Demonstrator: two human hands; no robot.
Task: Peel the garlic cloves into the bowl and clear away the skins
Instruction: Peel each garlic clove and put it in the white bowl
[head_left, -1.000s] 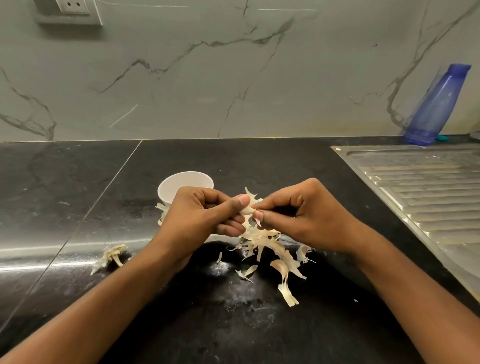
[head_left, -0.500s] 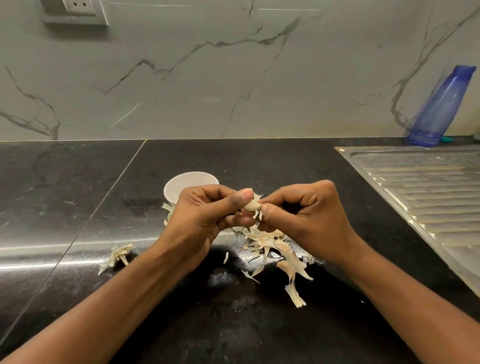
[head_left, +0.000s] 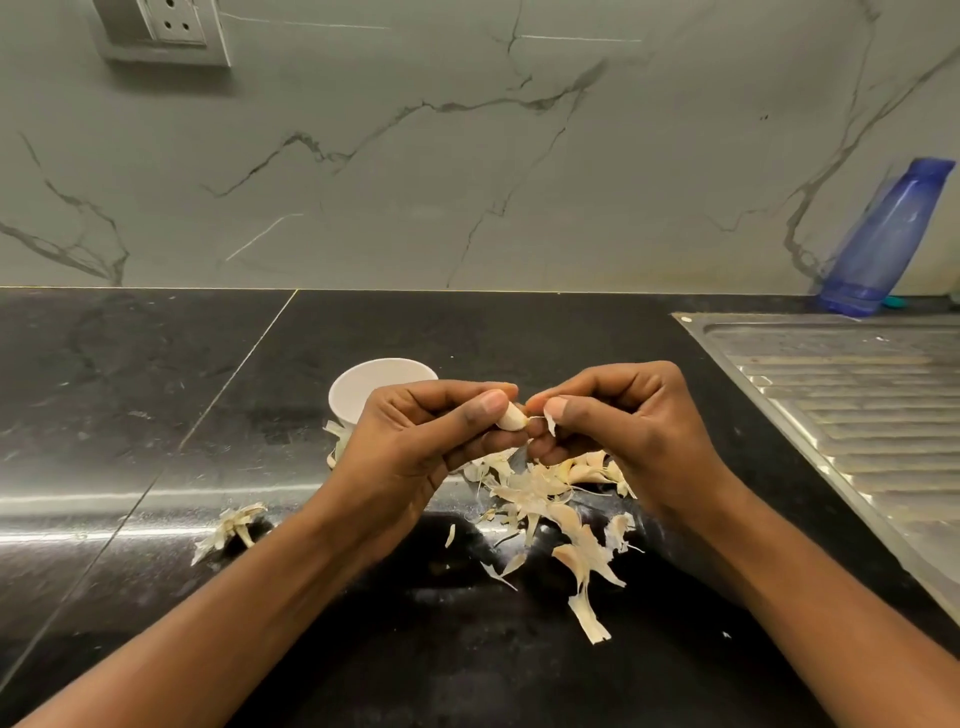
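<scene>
My left hand (head_left: 421, 441) pinches a pale garlic clove (head_left: 511, 417) between thumb and fingers, above the black counter. My right hand (head_left: 623, 431) meets it from the right, its thumb and forefinger nipping a thin strip of skin (head_left: 549, 423) at the clove's tip. A small white bowl (head_left: 374, 382) stands just behind my left hand, partly hidden by it; its inside is not visible. A heap of loose garlic skins (head_left: 545, 499) lies on the counter under and in front of both hands. A separate garlic stalk scrap (head_left: 228, 530) lies to the left.
A steel sink drainboard (head_left: 852, 400) fills the right side of the counter. A blue plastic bottle (head_left: 883, 244) leans against the marble wall at the back right. A wall socket (head_left: 171, 26) sits at the upper left.
Both hands have risen a little with the clove. The skin around the clove has come away, and the clove now shows bare and white between my fingers.
</scene>
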